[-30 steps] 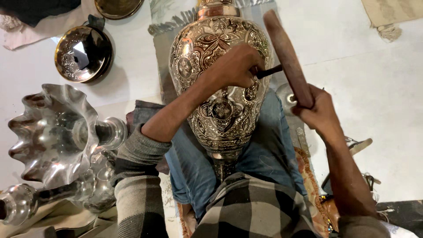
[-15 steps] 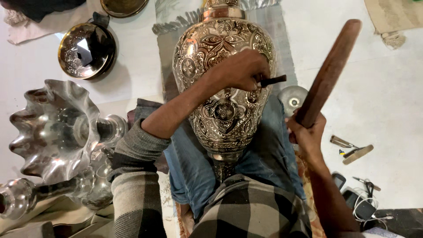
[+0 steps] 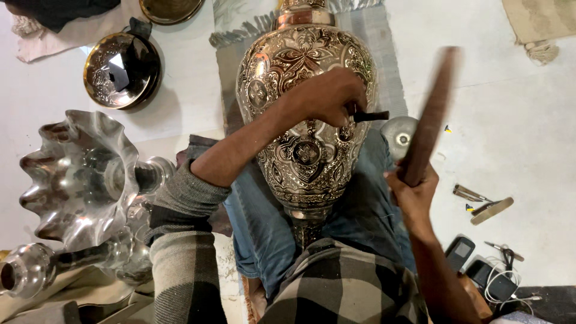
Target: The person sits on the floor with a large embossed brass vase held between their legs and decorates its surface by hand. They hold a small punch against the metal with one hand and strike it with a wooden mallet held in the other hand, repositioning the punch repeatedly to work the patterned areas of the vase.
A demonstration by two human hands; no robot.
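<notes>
A large engraved metal vase (image 3: 300, 78) lies across my lap, its neck pointing away from me. My left hand (image 3: 327, 96) rests on the vase's side, fist closed around a short dark chisel (image 3: 369, 116) whose end sticks out to the right. My right hand (image 3: 414, 192) grips the lower end of a long wooden stick (image 3: 432, 114), raised upright and blurred, to the right of the vase.
A fluted silver vessel (image 3: 78, 174) and other polished metal pieces lie at the left. A shiny round bowl (image 3: 120, 69) sits at the upper left. Small tools (image 3: 480, 201), two phones (image 3: 459, 252) and a cable lie on the white floor at the right.
The wooden stick has swung from leaning left near the chisel to upright and farther right. My left hand has stayed on the vase with the chisel.
</notes>
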